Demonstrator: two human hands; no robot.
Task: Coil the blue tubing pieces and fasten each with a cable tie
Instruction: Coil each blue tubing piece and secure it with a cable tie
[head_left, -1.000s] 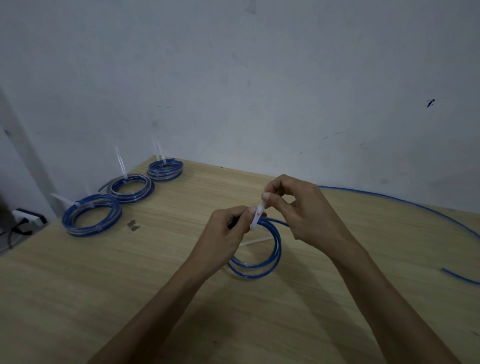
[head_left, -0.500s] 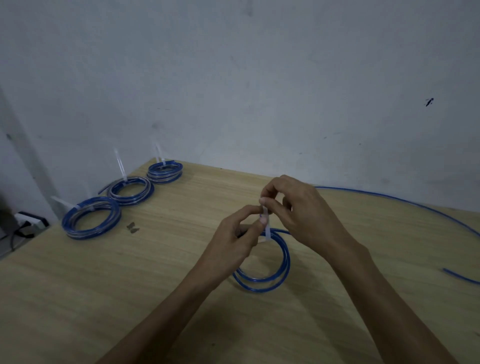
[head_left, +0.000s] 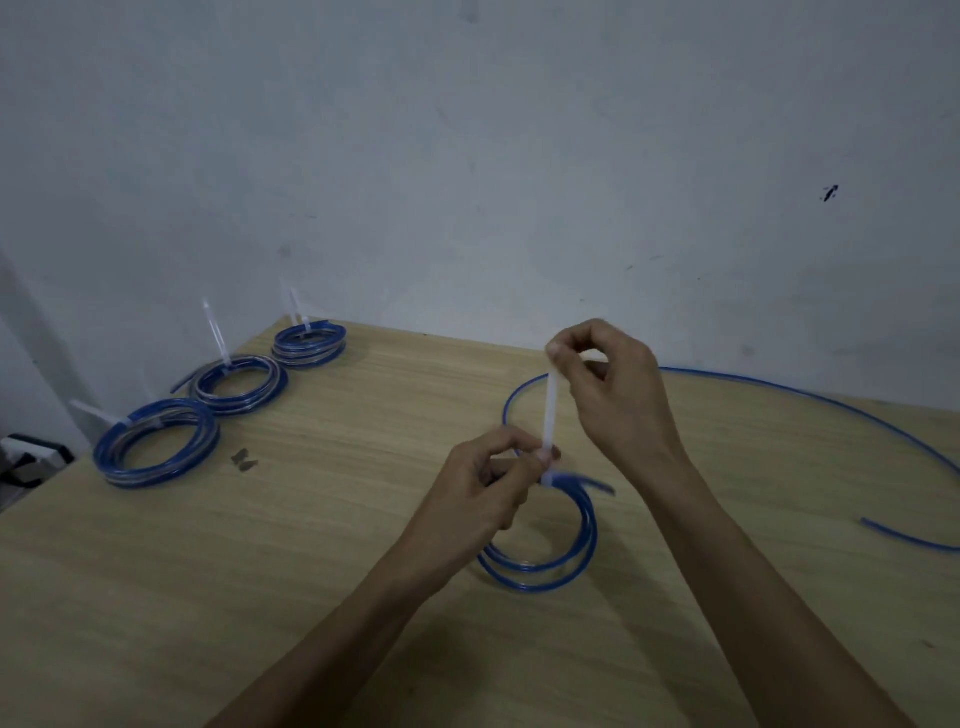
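A small coil of blue tubing (head_left: 540, 564) stands on the wooden table (head_left: 311, 545) in front of me. My left hand (head_left: 483, 493) pinches the coil's top, where a white cable tie (head_left: 549, 410) wraps it. My right hand (head_left: 608, 384) pinches the tie's free end, which is stretched up and away from the coil. Three tied blue coils lie at the back left: the nearest coil (head_left: 156, 449), the middle coil (head_left: 236, 384) and the far coil (head_left: 310, 344), each with a white tie tail sticking up.
A long loose blue tube (head_left: 831, 402) curves along the table's back right edge, with another end of blue tube (head_left: 904, 535) at the far right. A small dark clip-like piece (head_left: 244, 460) lies near the left coils. A white wall stands directly behind the table.
My right hand has pulled the tie's tail up and away, so a long strip now shows between my hands. The coil has shifted slightly right and nearer to me.
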